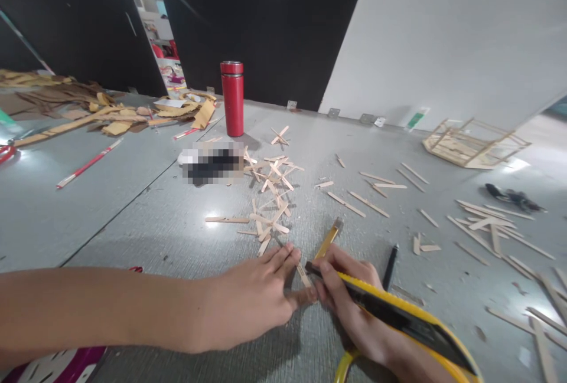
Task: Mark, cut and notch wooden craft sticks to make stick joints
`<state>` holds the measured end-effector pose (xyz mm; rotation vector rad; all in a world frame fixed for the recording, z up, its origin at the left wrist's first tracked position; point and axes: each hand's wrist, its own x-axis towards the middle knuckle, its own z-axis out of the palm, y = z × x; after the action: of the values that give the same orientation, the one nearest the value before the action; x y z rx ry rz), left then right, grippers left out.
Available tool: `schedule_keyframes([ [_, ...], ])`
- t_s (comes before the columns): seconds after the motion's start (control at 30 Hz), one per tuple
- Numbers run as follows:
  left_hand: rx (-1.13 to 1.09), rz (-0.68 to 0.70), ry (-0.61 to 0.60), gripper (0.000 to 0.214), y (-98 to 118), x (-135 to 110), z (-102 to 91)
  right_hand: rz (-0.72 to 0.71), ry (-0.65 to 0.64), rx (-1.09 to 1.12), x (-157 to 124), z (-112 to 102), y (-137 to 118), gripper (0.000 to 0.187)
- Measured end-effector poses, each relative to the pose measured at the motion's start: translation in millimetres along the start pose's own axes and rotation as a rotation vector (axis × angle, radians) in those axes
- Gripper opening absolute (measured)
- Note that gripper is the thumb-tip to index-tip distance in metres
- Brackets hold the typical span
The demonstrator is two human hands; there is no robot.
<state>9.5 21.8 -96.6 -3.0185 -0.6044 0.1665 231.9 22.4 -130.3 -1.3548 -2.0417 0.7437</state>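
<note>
My left hand (254, 297) lies on the grey table with fingers stretched flat, pressing a short wooden stick (303, 277) down. My right hand (354, 300) grips a yellow and black utility knife (398, 315), its tip at that stick beside my left thumb. A yellow strip (328, 240), perhaps a ruler or another cutter, lies just beyond my fingers. A black pen (390, 266) lies to the right of my right hand.
Heaps of cut wooden sticks (270, 194) spread across the table (133, 206). A red flask (233, 98) stands at the back. A stick-frame model (469, 142) sits far right, cardboard scraps (110, 113) far left, a red and white stick (88, 164) left.
</note>
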Motion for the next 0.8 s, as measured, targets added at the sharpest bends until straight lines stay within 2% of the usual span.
schedule_keyframes([
  [0.17, 0.016, -0.003, 0.060, 0.069, 0, -1, 2.9, -0.022, -0.026, -0.016, 4, 2, -3, 0.040],
  [0.4, 0.020, 0.002, 0.100, 0.091, -1, 1, 7.5, -0.056, -0.015, -0.051, 6, -1, -8, 0.035],
  [0.57, 0.064, 0.005, 0.142, 0.078, 1, 1, 11.3, -0.082, 0.013, -0.064, 6, 3, -8, 0.033],
  [0.8, 0.130, 0.025, 0.159, 0.074, 3, 2, 13.4, -0.094, -0.024, -0.065, 9, -2, -15, 0.031],
])
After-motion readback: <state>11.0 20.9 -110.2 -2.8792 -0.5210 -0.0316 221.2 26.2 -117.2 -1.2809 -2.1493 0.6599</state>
